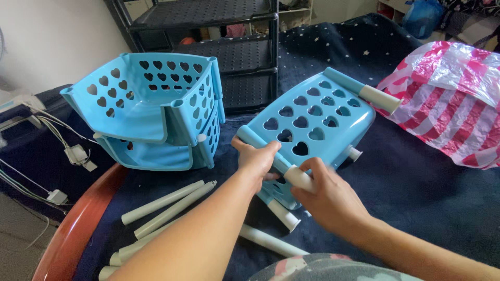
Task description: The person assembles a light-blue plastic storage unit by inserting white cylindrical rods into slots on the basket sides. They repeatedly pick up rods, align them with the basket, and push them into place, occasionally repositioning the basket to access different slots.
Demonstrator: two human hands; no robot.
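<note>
Our left hand (256,158) grips the blue basket (307,125) by its corner post, steadying it mid-bed, while our right hand (325,195) closes around a white tube (298,178) seated in that post.

Bare forearms, no sleeves, grey-pink patterned garment (317,266)

Both forearms reach forward, hands close together
Left hand (256,158) curled in a grip — right hand (324,193) clasped, fingers bent, just beside it.
</note>
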